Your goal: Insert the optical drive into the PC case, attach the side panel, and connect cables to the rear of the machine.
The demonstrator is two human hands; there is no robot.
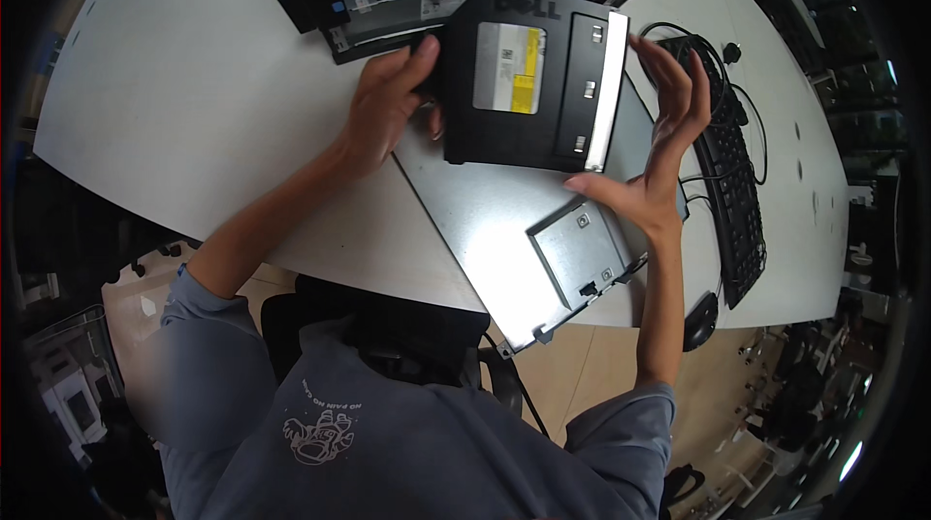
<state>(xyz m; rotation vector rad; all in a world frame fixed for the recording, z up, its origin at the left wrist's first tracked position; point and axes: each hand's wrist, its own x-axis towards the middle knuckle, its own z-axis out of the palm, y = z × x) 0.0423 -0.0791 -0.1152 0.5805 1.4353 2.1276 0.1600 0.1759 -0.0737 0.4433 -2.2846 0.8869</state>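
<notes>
Between my two hands is a flat black computer part [529, 142], which looks like a drive unit, raised over the table and slightly tilted. Its face carries a white and yellow label and several small metal clips, with a bright silver strip along the right edge. My left hand [383, 117] is closed on its left edge, the thumb near the upper side and some fingers hidden behind. Curved widely round the right edge, my right hand [664, 146] has its thumb at the lower right corner and its fingertips by the silver strip. Below lies a metal computer side panel [475, 229] with a recessed latch area.
An opened computer case [373, 25] with cables stands behind the part at the table's far side. To the right are a black keyboard [732, 190] with its cord and a black mouse [700, 321]. The panel's near corner juts past the white table's [194, 113] front edge.
</notes>
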